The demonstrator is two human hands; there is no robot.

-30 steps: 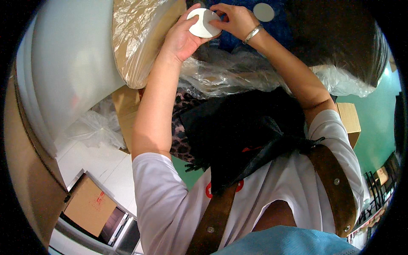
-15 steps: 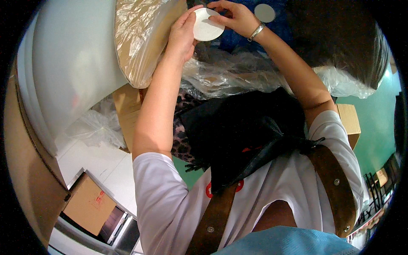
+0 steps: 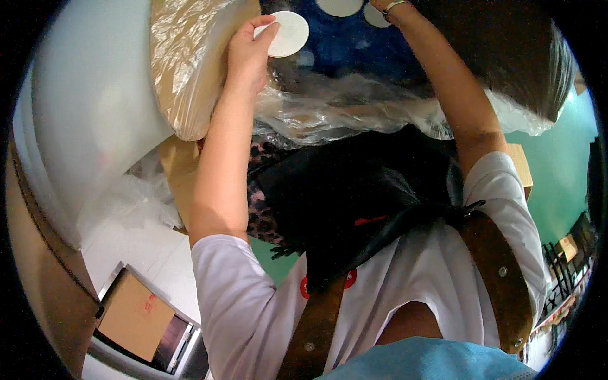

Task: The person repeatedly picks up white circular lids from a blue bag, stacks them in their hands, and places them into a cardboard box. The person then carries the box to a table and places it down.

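Note:
A thin white round disc (image 3: 291,35) is pinched between the thumb and fingers of my left hand (image 3: 249,54), held above a dark blue surface (image 3: 345,47) near the top of the head view. My right hand (image 3: 382,5) reaches far forward to the upper edge, with a bracelet at its wrist. Its fingers are cut off by the edge, so their grip is hidden. Just beside and below it shows a second pale disc (image 3: 375,17). A third white disc (image 3: 339,5) is partly cut off by the upper edge, between my hands.
Clear plastic sheeting (image 3: 335,101) lies crumpled along the near side of the blue surface. On the left stands a plastic-wrapped cardboard piece (image 3: 190,63), with a large pale rounded form (image 3: 95,95) beyond it. A cardboard box (image 3: 136,313) sits at lower left.
My right hand has left the disc held in my left hand and moved forward and right to the upper edge. The left hand has shifted slightly left in the picture, still holding its disc.

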